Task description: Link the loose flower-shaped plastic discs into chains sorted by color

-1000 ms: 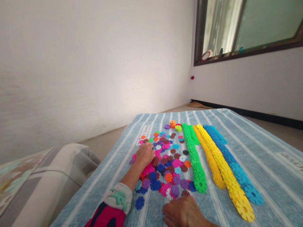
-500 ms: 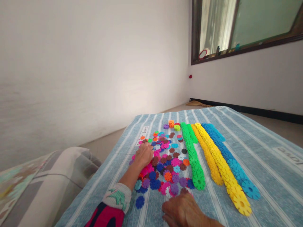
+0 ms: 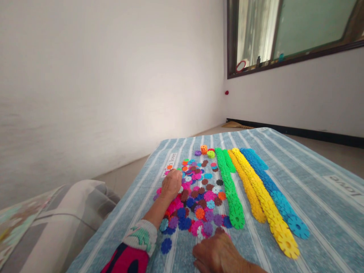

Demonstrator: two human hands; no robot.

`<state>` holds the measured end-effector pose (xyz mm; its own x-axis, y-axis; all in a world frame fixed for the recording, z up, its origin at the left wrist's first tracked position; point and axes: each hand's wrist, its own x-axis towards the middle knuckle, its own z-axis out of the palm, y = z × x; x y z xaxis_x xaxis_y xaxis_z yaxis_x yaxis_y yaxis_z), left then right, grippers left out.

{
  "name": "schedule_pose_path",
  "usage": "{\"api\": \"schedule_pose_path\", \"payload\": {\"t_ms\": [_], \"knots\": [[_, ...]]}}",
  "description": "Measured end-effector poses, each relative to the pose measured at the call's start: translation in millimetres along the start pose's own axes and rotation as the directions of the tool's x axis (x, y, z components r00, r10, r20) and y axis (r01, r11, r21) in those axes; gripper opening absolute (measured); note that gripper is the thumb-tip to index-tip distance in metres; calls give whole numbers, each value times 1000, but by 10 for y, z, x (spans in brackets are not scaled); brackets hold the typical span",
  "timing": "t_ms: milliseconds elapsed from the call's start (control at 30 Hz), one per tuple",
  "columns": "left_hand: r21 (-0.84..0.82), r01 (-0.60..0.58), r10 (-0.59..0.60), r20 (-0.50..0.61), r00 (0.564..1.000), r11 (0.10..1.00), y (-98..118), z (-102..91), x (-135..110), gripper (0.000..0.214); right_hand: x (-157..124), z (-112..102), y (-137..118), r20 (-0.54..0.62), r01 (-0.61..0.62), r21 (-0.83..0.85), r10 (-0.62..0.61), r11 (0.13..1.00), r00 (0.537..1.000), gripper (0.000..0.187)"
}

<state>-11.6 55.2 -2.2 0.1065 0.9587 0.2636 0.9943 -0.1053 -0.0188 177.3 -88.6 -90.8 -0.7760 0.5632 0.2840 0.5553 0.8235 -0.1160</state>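
My left hand (image 3: 172, 183) is over the left side of a loose spread of notched plastic discs (image 3: 209, 195) in pink, purple, brown, dark blue, orange and other colours. Its fingers curl down among them, and what they pinch, if anything, is hidden. Closed in a loose fist, my right hand (image 3: 217, 251) rests at the near edge of the spread, just below a purple disc (image 3: 207, 228). Anything inside that fist is out of sight. A lone dark blue disc (image 3: 166, 246) lies below my left wrist.
Overlapping rows of green discs (image 3: 229, 185), yellow discs (image 3: 264, 193) and blue discs (image 3: 277, 195) run along the right. Small stacks, one of orange discs (image 3: 204, 149), stand at the far end. The striped cloth (image 3: 318, 204) covers the table; grey fabric (image 3: 82, 201) lies left.
The view has shifted slightly, so everything sits a little further left. My left hand stays over the same discs with its fingers slightly more tucked; my right hand barely moves.
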Motion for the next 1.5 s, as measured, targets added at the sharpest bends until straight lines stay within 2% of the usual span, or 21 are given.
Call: {"api": "schedule_pose_path", "payload": {"t_ms": [67, 267, 433, 500, 667, 800, 1000, 1100, 1200, 1333, 1500], "knots": [[-14, 34, -34, -1, 999, 999, 49, -13, 85, 37, -5, 42, 4, -16, 5, 9, -5, 1000, 1000, 23], [10, 38, -38, 55, 998, 999, 210, 52, 291, 36, -13, 138, 20, -82, 4, 2, -3, 1000, 997, 28], [68, 71, -77, 85, 993, 995, 200, 77, 393, 36, 29, 84, 5, -7, 6, -41, -7, 999, 1000, 25], [91, 98, -106, 81, 991, 991, 164, 61, 419, 38, 38, 84, -1, -23, 4, -62, -5, 998, 1000, 26], [85, 62, -70, 84, 994, 994, 127, 20, 412, 40, 31, 123, -3, -116, 25, -63, -32, 998, 993, 31], [65, 7, -14, 107, 994, 998, 181, 41, 387, 36, 20, 102, 0, -135, 40, -61, -48, 997, 990, 32], [107, 73, -82, 89, 993, 992, 161, 69, 437, 38, 15, 95, -6, -171, 48, -38, -53, 998, 984, 31], [118, 95, -104, 78, 991, 989, 113, 54, 445, 40, 17, 96, -11, -152, 43, -39, -49, 998, 987, 30], [98, 46, -56, 96, 994, 994, 113, 44, 425, 39, 10, 88, -8, -101, 38, -32, -41, 999, 994, 27], [86, 5, -15, 121, 993, 996, 173, 59, 409, 37, -5, 88, 0, -99, 23, -22, -25, 999, 995, 25], [122, 93, -106, 103, 989, 988, 170, 59, 433, 37, -2, 81, 5, -106, 29, -20, -31, 999, 994, 26]]}}
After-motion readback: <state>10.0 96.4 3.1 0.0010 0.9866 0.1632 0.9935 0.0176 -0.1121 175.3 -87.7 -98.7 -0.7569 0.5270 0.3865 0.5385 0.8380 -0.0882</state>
